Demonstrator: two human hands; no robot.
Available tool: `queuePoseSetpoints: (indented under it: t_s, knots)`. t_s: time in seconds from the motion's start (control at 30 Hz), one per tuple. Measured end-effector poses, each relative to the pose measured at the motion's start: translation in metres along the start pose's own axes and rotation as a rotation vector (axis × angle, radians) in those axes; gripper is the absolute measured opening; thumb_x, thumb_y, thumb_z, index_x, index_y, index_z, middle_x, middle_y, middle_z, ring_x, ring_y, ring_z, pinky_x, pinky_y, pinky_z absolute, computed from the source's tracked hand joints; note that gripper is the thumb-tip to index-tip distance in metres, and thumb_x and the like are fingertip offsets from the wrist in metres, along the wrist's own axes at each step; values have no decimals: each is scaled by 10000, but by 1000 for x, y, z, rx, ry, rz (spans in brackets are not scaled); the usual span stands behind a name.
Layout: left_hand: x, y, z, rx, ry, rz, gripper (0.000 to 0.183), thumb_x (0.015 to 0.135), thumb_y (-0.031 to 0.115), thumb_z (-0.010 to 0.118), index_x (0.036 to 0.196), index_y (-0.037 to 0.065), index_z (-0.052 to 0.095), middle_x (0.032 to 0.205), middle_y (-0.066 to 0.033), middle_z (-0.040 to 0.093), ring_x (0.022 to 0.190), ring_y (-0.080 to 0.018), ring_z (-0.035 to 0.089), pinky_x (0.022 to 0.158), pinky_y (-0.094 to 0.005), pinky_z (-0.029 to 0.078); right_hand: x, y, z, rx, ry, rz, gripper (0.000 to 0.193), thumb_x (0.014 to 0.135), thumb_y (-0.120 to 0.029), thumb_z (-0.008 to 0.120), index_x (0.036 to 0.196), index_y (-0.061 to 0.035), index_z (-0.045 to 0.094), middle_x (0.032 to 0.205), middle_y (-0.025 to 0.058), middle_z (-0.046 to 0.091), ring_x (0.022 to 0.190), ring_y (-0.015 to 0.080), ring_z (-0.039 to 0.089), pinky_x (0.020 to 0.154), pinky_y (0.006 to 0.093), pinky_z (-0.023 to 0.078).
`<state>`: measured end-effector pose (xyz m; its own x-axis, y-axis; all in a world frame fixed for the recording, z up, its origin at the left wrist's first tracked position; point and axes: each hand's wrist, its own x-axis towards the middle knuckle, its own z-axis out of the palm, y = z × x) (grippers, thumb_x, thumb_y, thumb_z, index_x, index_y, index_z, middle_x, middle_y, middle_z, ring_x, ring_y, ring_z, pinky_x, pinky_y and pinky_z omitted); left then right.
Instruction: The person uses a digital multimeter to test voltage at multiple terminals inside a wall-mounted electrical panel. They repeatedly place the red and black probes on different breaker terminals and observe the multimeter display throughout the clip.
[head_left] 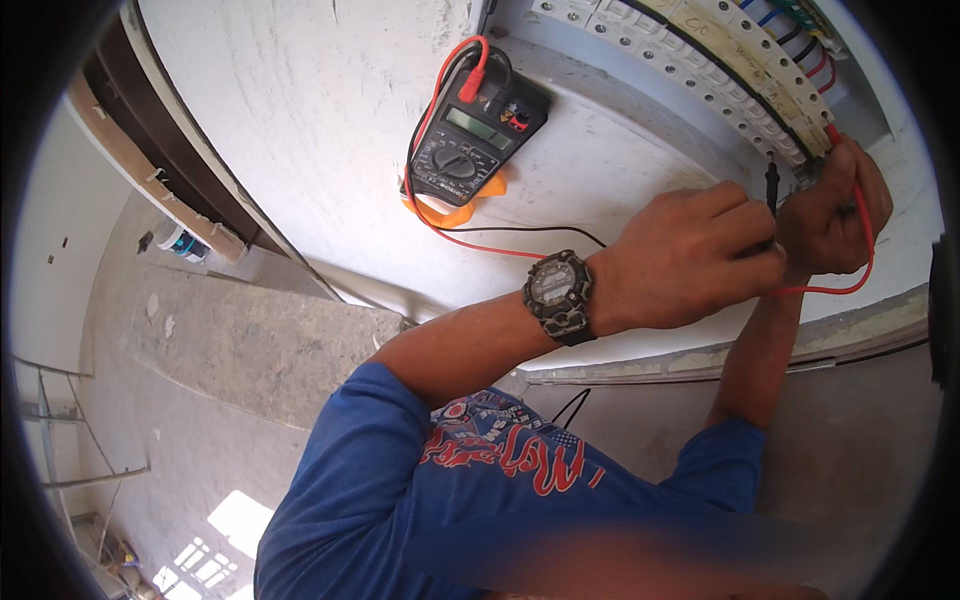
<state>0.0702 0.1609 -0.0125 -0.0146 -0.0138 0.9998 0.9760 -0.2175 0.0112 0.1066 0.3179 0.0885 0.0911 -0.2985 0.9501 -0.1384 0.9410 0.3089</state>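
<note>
White breaker panel (620,85) upper right; left hand (690,262) and right hand (838,215) at its end, both pinching; black multimeter (472,135) beside it; black probe (772,182) in left, red probe (833,134) in right, tips by terminals (740,122); probably best held steady, square-on, grip well back

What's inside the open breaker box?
Rows of white switches, with blue, black and red wires at the upper right. The black probe and red probe point in. The right hand covers part of the lower right; anything behind the switches is hidden.
</note>
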Motion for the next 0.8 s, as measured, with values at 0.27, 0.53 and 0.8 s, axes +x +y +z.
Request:
queuePoseSetpoints:
  t_s: [0.27, 0.53, 0.8]
  knots:
    - [1, -2, 2, -23, -14, -8, 255, 790, 85, 795, 1037, 138, 755, 960, -31, 662, 812, -231, 660, 615, -353, 547, 2, -1, 1, 57, 7, 3, 124, 1050, -60, 711, 996, 18, 792, 951, 104, 787, 807, 190, 702, 707, 352, 568]
    - [13, 0, -1, -37, 9, -34, 387, 709, -39, 833, 1057, 120, 773, 927, -61, 707, 779, -244, 695, 611, -357, 562, 0, 8, 1, -22, 34, -128, 60, 1005, -89, 781, 1050, -50, 771, 976, 64, 746, 931, 217, 680, 826, 352, 537]
    - [17, 2, -8, -48, -11, -39, 422, 685, -79, 862, 1066, 87, 784, 935, -77, 715, 778, -246, 699, 619, -351, 554, 1, 2, 1, -13, 32, -94, 108, 961, -54, 790, 1061, -72, 754, 935, 60, 725, 884, 249, 669, 850, 386, 525]
